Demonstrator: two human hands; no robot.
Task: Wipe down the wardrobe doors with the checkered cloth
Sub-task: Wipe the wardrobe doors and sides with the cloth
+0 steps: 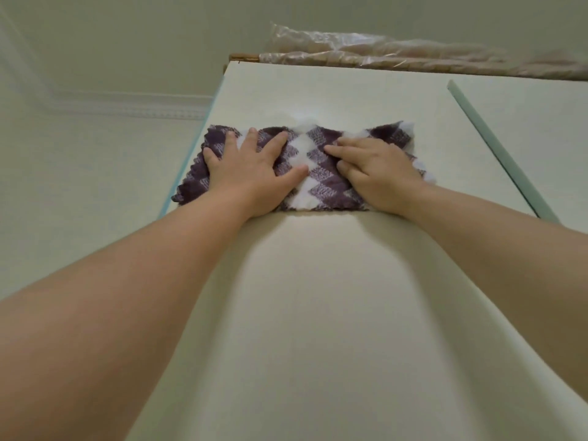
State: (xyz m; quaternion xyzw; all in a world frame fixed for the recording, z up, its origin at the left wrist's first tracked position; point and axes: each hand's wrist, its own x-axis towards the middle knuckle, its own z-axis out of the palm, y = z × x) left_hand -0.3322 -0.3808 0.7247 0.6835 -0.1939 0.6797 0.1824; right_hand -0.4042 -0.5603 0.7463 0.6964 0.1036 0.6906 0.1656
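Pale wardrobe door point(318, 281) fills view, seen from below. Second door point(541, 128) at right, past thin green edge strip point(496, 151). Plastic-wrapped bundle point(397, 55) lies on wardrobe top. Purple-and-white checkered cloth point(318, 163) spread high on door, near its left edge. Left hand point(251, 170) flat on cloth, fingers apart. Right hand point(378, 173) flat beside it, fingers together, covering cloth's right part.

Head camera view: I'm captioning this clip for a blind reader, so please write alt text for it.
Two bare hands press a purple and white checkered cloth flat against a pale wardrobe door, left hand near the door's left edge, right hand beside it. Seen from below, plastic-wrapped bundles lie on top of the wardrobe under the ceiling.
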